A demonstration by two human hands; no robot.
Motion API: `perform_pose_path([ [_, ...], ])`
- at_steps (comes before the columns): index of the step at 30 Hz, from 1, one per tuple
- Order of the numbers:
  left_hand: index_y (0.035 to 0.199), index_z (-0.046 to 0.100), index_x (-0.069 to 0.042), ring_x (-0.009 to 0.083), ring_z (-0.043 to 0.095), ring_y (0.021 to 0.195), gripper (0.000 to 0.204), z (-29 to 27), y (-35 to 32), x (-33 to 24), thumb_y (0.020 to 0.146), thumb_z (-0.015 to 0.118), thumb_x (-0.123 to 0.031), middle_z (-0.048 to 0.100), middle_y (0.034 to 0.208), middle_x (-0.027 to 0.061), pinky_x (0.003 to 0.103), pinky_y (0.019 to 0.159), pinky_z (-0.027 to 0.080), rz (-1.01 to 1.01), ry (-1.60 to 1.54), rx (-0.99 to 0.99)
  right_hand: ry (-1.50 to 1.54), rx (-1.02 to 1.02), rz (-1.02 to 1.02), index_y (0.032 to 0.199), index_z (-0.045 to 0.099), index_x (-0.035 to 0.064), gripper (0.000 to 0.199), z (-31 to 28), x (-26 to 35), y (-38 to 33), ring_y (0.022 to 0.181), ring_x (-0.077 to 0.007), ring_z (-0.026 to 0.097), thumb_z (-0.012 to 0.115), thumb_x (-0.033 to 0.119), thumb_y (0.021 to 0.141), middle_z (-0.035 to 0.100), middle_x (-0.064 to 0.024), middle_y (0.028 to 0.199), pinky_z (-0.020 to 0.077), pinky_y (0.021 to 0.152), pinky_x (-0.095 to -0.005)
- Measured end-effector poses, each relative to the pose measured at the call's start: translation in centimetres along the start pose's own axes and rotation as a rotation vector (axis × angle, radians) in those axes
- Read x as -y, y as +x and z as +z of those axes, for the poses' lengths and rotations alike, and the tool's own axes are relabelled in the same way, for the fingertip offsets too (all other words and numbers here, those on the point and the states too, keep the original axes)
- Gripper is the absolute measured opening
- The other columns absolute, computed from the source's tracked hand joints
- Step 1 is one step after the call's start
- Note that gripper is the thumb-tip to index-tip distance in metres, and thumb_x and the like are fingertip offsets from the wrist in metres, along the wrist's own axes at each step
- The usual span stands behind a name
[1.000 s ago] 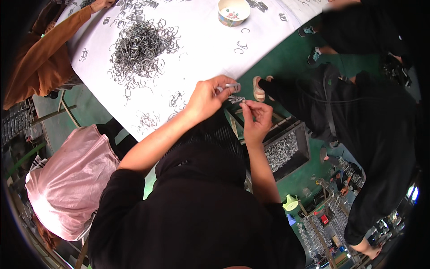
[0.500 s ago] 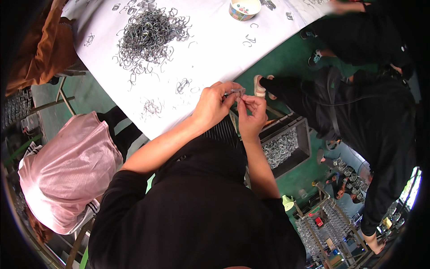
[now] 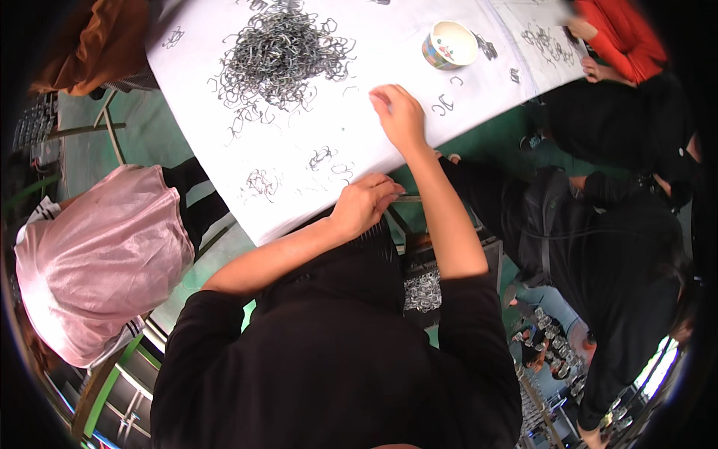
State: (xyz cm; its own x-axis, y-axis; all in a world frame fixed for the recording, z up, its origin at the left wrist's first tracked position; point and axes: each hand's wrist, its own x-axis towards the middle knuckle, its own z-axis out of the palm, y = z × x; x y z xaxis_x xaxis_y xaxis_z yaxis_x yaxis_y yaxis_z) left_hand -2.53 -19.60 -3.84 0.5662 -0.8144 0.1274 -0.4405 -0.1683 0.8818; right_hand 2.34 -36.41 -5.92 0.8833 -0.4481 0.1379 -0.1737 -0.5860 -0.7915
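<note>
My left hand [image 3: 364, 205] is at the near edge of the white-covered table [image 3: 359, 135]. Its thumb and fingers are pinched together; whatever is between them is too small to make out. My right hand [image 3: 400, 116] is over the tabletop, fingers half curled and thumb a little apart, with nothing visible in it. To its left lies a big heap of bent dark metal hooks [image 3: 278, 56]. Smaller groups of hooks [image 3: 321, 157] and thinner wire pieces [image 3: 260, 183] lie nearer me. A few loose hooks [image 3: 443, 105] sit to the right of my right hand.
A patterned paper tub [image 3: 449, 46] stands at the far right of the table. Below the edge, a dark crate of metal pieces [image 3: 423, 292] is partly hidden by my right arm. People stand around: pink top [image 3: 112, 262] left, black clothes [image 3: 621, 247] right, red sleeve [image 3: 621, 37] far right.
My hands were together at the table edge, working on a small piece; the right has moved away, up over the tabletop. My left stays pinched near the edge. The view has shifted.
</note>
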Motion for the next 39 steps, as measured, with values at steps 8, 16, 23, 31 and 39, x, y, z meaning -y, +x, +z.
perform_pose_path([
  [8, 0.095, 0.067, -0.007, 0.0264, 0.062, 0.072, 0.019, -0.5, -0.3, -0.6, 0.078, 0.064, 0.002, 0.062, 0.087, 0.0064, 0.034, 0.059, 0.051, -0.114, 0.004, -0.001, -0.438, 0.258, 0.277, 0.086, 0.067, 0.009, 0.017, 6.6, 1.2, 7.9, 0.084, -0.0267, 0.064, 0.065, 0.026, 0.081, 0.068, -0.0079, 0.085, 0.0491, 0.074, -0.0385],
  [16, 0.1, 0.066, -0.004, 0.0251, 0.064, 0.077, 0.022, -1.6, -1.0, -1.5, 0.081, 0.06, 0.005, 0.063, 0.091, 0.0101, 0.033, 0.067, 0.052, -0.125, -0.092, 0.004, 0.227, 0.138, 0.369, 0.089, 0.061, -0.0032, 0.014, -0.6, -0.5, 1.4, 0.067, -0.0137, 0.064, 0.068, 0.005, 0.079, 0.066, -0.0108, 0.076, 0.0514, 0.059, -0.0242],
  [23, 0.097, 0.062, -0.001, 0.0287, 0.066, 0.076, 0.019, -2.5, -0.7, -2.9, 0.079, 0.062, 0.004, 0.065, 0.089, 0.0134, 0.033, 0.064, 0.053, -0.155, -0.083, -0.055, 0.682, -0.198, 0.446, 0.095, 0.054, -0.0047, 0.018, -6.8, 5.7, -12.2, 0.071, -0.0152, 0.065, 0.065, -0.004, 0.081, 0.064, -0.0127, 0.083, 0.0533, 0.062, -0.0237],
  [31, 0.094, 0.06, -0.001, 0.0249, 0.067, 0.077, 0.018, -1.4, 0.4, -3.8, 0.077, 0.066, 0.003, 0.066, 0.084, 0.0126, 0.031, 0.063, 0.053, -0.088, -0.079, -0.024, 0.716, -0.446, 0.497, 0.091, 0.052, -0.0021, 0.017, -6.0, 6.0, -16.2, 0.071, -0.0149, 0.065, 0.066, -0.005, 0.08, 0.063, -0.0102, 0.081, 0.0527, 0.064, -0.0221],
  [39, 0.098, 0.064, -0.003, 0.0309, 0.063, 0.089, 0.015, -2.7, 6.4, 0.6, 0.086, 0.061, -0.011, 0.065, 0.094, 0.0153, 0.036, 0.079, 0.05, 0.113, -0.012, -0.046, 0.525, -0.644, 0.216, 0.091, 0.049, -0.0033, 0.019, -5.8, 5.5, -17.4, 0.077, -0.0187, 0.064, 0.061, -0.014, 0.08, 0.06, -0.013, 0.089, 0.0549, 0.072, -0.0277],
])
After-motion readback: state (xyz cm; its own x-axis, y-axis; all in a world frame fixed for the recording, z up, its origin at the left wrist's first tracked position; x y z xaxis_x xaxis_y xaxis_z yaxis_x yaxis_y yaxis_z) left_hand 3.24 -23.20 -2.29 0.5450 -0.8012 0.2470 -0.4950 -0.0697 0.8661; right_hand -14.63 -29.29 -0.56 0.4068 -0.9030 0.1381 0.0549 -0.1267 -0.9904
